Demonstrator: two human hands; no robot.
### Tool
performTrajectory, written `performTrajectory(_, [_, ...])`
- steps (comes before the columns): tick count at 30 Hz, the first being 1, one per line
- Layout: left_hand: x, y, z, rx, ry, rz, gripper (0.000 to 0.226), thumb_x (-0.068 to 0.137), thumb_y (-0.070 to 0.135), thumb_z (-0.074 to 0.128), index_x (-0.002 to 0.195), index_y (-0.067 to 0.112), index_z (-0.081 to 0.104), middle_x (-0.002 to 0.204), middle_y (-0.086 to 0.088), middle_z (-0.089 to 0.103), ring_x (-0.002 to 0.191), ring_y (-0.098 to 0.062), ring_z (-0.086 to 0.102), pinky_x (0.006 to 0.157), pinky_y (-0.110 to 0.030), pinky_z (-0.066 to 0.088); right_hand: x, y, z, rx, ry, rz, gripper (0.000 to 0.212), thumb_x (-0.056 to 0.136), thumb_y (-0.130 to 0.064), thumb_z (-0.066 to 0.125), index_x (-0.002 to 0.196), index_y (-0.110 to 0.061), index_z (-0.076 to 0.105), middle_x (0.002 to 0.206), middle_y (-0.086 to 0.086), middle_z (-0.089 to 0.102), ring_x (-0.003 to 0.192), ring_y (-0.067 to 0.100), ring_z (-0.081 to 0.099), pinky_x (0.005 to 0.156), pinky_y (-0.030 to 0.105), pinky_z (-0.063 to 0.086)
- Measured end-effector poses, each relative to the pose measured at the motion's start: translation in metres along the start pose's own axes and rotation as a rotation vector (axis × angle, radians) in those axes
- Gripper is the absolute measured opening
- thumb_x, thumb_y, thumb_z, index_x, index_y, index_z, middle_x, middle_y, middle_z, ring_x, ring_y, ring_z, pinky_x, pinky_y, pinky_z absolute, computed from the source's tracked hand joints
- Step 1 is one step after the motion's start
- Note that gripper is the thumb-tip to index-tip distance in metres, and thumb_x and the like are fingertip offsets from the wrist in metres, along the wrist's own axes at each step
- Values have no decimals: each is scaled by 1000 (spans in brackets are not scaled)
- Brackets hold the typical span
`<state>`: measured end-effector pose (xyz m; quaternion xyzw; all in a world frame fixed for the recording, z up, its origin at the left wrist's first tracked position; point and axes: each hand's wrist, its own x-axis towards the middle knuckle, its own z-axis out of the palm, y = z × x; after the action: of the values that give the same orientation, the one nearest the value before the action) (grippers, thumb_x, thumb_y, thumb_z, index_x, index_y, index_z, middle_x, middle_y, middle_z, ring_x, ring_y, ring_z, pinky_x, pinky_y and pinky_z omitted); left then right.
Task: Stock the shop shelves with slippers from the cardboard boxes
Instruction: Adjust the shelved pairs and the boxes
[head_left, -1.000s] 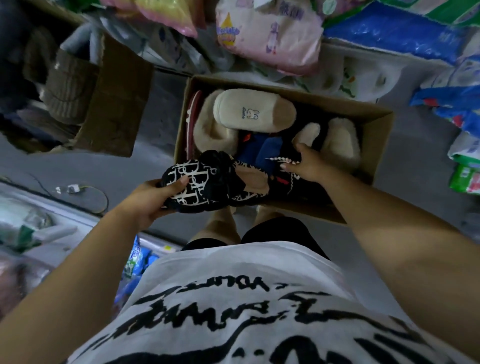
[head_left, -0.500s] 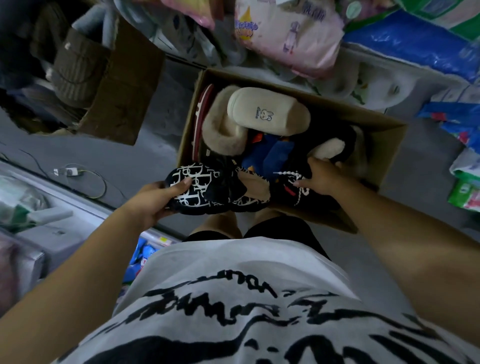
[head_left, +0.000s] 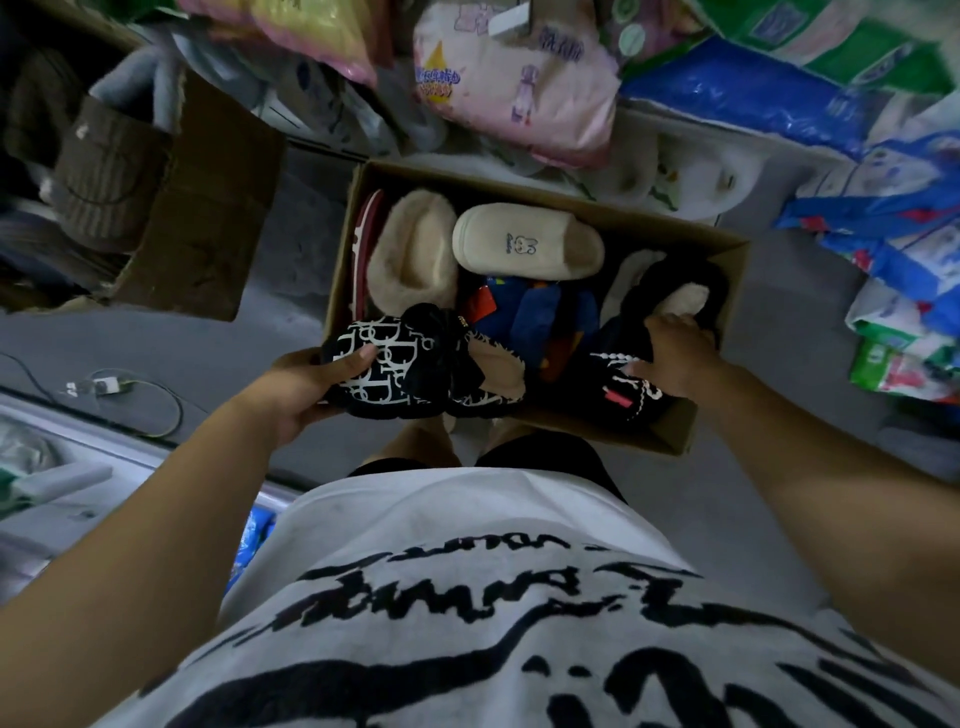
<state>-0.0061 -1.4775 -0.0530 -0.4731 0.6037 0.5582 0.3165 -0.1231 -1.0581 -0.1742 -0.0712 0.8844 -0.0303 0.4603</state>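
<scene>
1. Down at the cardboard box (head_left: 675, 436) on the floor, the left hand (head_left: 298, 387) clasps a black-and-white patterned slipper (head_left: 387, 364) at the box's near-left corner, thumb across its toe, probably lifted out for shelving.
2. Meanwhile the right hand (head_left: 675, 356) reaches inside the box and closes around a black fleece-lined slipper (head_left: 670, 296), seemingly to gather a second one before carrying both away.
3. Still in the box lie a cream slipper with a small logo (head_left: 527, 244), a fluffy beige slipper (head_left: 413, 254) and a blue item (head_left: 540, 317).
4. Packaged goods (head_left: 519, 83) crowd the floor beyond, and another open carton (head_left: 197, 218) stands to the left, narrowing the way.
</scene>
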Motion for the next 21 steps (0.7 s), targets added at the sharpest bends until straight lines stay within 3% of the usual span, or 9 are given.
performTrajectory(4, [-3,-9,-14,-77,40,-8,113,19,69,96,115,18,67,107,1,78,101,-16,73,83,-33,55,-6,-39,3,172,268,-83,69,89,-43,74,139,-4,49,141,23,48,132,41,38,110,49,35])
performTrajectory(6, [-6,-19,-22,-135,55,-23,92,40,61,96,115,17,66,112,-3,77,103,-17,72,87,-35,55,-8,-66,6,312,306,-131,63,89,-37,75,138,-5,50,140,20,50,131,37,44,111,46,36])
performTrajectory(9, [-11,-39,-34,-245,94,-57,51,70,41,76,113,15,66,121,-7,72,96,-14,72,85,-34,59,1,-107,17,634,100,-73,63,89,-37,76,137,-5,50,137,12,56,126,29,54,103,39,45])
performTrajectory(11, [-16,-53,-41,-289,138,-69,52,71,38,75,116,12,67,121,-9,72,94,-14,73,86,-34,61,18,-125,28,847,-66,41,65,88,-46,76,134,-6,52,130,3,59,118,23,58,91,34,47])
performTrajectory(13, [-23,-66,-48,-322,191,-80,64,71,38,77,127,8,65,123,-12,71,107,-23,70,100,-43,55,35,-137,41,1005,-160,156,82,81,-60,76,139,-8,52,136,3,61,120,26,61,88,32,49])
performTrajectory(16, [-31,-78,-51,-365,238,-91,66,70,40,77,128,9,65,117,-11,73,101,-22,71,98,-40,56,58,-142,58,1158,-188,229,97,74,-66,79,147,-9,47,138,-3,56,127,25,57,97,34,49])
performTrajectory(19, [-33,-89,-51,-403,243,-109,58,67,43,80,117,15,69,115,-8,75,98,-18,73,91,-36,58,80,-134,70,1192,-177,287,138,37,-90,77,150,-16,46,147,3,55,130,28,55,109,45,47])
performTrajectory(21, [-32,-93,-53,-419,247,-108,57,68,42,80,117,15,69,116,-8,75,104,-21,72,96,-40,55,101,-120,81,1176,-142,296,124,49,-86,72,147,-14,48,144,8,57,125,32,58,105,48,50])
